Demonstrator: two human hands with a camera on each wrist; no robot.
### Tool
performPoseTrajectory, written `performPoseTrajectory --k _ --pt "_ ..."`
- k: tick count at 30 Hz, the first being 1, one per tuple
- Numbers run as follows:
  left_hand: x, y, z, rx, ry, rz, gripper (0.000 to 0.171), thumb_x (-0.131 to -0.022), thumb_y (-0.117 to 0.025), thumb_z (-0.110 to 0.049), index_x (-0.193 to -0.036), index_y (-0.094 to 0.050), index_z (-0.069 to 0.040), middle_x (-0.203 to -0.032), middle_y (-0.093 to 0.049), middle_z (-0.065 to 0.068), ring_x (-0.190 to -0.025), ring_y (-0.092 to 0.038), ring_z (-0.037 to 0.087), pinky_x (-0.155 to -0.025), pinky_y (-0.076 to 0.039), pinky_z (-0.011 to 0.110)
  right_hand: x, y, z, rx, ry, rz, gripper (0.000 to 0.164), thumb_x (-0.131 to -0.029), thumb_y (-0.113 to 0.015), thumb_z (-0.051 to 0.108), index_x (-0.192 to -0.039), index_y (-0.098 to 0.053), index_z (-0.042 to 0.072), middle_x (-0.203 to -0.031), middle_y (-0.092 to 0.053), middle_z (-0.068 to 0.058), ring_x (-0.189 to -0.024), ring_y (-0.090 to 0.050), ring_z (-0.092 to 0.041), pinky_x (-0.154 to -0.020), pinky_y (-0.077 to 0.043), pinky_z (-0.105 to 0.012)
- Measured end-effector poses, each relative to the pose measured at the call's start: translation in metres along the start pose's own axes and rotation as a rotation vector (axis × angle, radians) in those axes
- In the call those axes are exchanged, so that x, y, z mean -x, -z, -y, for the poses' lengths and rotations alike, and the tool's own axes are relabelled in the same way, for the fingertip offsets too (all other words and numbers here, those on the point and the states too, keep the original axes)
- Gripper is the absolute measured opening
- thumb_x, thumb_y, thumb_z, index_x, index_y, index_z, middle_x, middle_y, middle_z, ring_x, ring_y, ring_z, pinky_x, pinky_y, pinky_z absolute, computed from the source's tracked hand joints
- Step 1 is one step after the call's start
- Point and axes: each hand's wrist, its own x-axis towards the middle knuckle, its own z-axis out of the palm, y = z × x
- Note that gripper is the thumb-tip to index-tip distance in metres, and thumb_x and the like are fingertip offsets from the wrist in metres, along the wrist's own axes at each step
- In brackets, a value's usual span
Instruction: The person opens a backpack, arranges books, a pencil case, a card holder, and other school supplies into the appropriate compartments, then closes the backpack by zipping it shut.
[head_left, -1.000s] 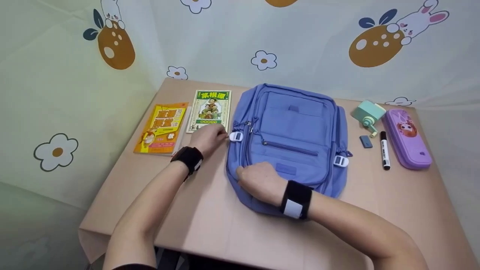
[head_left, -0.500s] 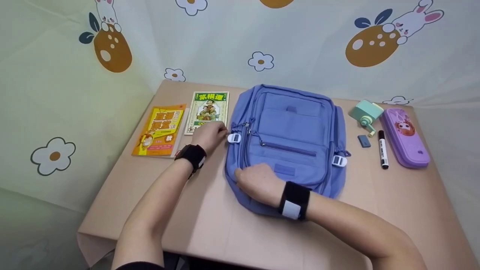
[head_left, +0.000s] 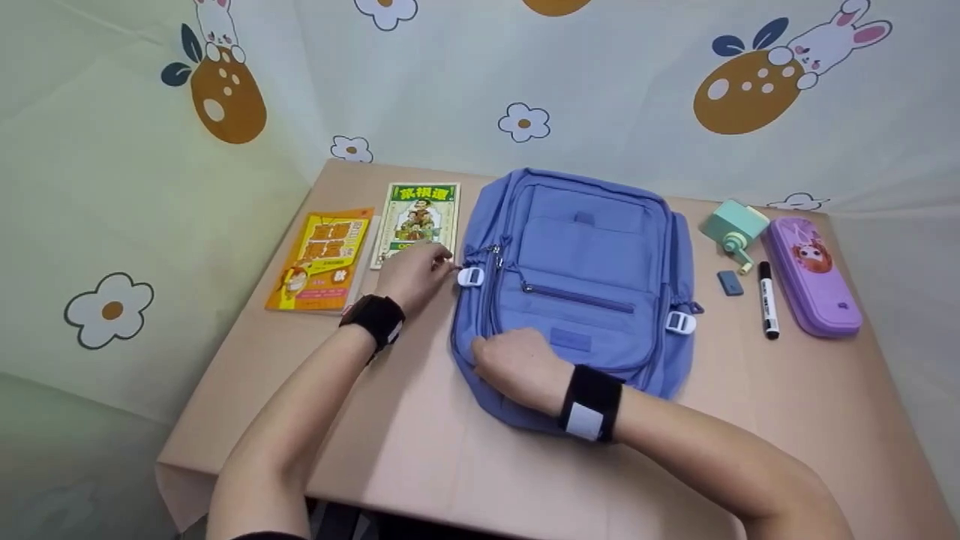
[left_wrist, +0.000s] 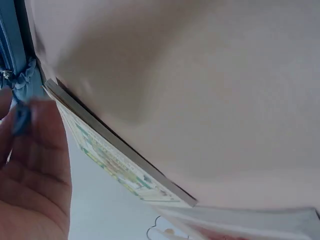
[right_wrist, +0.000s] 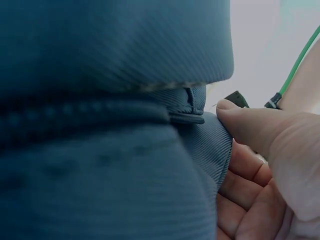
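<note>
A blue backpack (head_left: 592, 240) lies front side up on the table. Beside its left edge, near a white buckle (head_left: 470, 277), is my left hand (head_left: 412, 279). In the left wrist view, the thumb and fingers pinch a small blue pull (left_wrist: 21, 119); whether it belongs to a zipper or a drawstring cannot be told. My right hand (head_left: 521, 367) reaches across the bag's lower front. Its thumb and curled fingers grip the fabric edge (right_wrist: 212, 150) below the end of a zipper (right_wrist: 187, 118), as the right wrist view shows.
Left of the bag lie an orange book (head_left: 322, 259) and a green-and-cream book (head_left: 418, 217). To the right are a mint pencil sharpener (head_left: 735, 221), a blue eraser (head_left: 730, 283), a black-and-white marker (head_left: 769, 300) and a purple pencil case (head_left: 817, 289). The table (head_left: 420, 450) meets patterned cloth walls.
</note>
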Motion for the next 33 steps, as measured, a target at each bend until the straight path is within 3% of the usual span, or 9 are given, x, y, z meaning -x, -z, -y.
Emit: performPoseTrajectory --k 5,10,15,19,26,33 --pt "0.013 0.006 -0.006 -0.007 -0.126 -0.034 0.025 -0.098 -0.067 -0.020 -0.122 -0.072 -0.012 -0.119 -0.067 0.008 -0.111 -0.062 0.029 -0.096 -0.050 0.045 0.008 0.001 -0.004 -0.091 -0.002 -0.006 0.022 -0.084 -0.077 0.019 -0.078 -0.057 0.012 -0.061 -0.057 0.000 -0.053 -0.060 -0.024 -0.043 -0.048 -0.042" --pt "0.035 0.008 -0.016 0.022 -0.349 0.069 0.034 -0.097 -0.066 -0.016 -0.130 -0.068 -0.010 -0.134 -0.063 0.010 -0.125 -0.056 0.028 -0.108 -0.043 0.043 0.026 0.006 -0.013 -0.181 0.002 0.016 0.020 -0.085 -0.078 0.016 -0.084 -0.058 0.012 -0.072 -0.061 0.000 -0.063 -0.064 -0.025 -0.051 -0.052 -0.042" --pt "0.066 0.004 -0.023 0.026 -0.597 0.201 0.056 -0.097 -0.065 -0.042 -0.144 -0.058 -0.013 -0.152 -0.050 0.009 -0.143 -0.042 0.027 -0.117 -0.032 0.045 0.055 0.010 -0.022 -0.231 -0.005 -0.029 0.017 -0.088 -0.077 0.017 -0.098 -0.065 0.012 -0.085 -0.067 -0.001 -0.074 -0.067 -0.023 -0.064 -0.057 -0.040" --pt "0.083 -0.003 -0.027 -0.041 -0.739 0.234 0.066 -0.096 -0.063 -0.057 -0.149 -0.054 -0.020 -0.157 -0.045 0.008 -0.148 -0.035 0.028 -0.119 -0.029 0.047 0.078 0.013 -0.028 -0.260 -0.043 -0.072 0.018 -0.092 -0.076 0.018 -0.108 -0.070 0.012 -0.092 -0.071 0.000 -0.081 -0.069 -0.020 -0.071 -0.058 -0.039" --pt "0.088 -0.008 -0.037 -0.161 -0.782 0.234 0.045 -0.105 -0.056 -0.039 -0.148 -0.056 -0.025 -0.158 -0.043 0.007 -0.149 -0.035 0.026 -0.120 -0.028 0.042 0.109 0.012 -0.039 -0.298 -0.082 -0.144 0.022 -0.093 -0.077 0.024 -0.112 -0.071 0.015 -0.102 -0.075 0.001 -0.094 -0.072 -0.018 -0.080 -0.059 -0.039" --pt "0.080 -0.003 -0.047 0.015 -0.711 0.213 0.031 -0.107 -0.056 -0.023 -0.135 -0.066 -0.016 -0.150 -0.054 0.007 -0.141 -0.047 0.025 -0.116 -0.036 0.041 0.138 0.017 -0.065 -0.409 -0.146 -0.252 0.027 -0.092 -0.078 0.026 -0.117 -0.074 0.015 -0.114 -0.074 0.003 -0.106 -0.069 -0.017 -0.092 -0.055 -0.040"
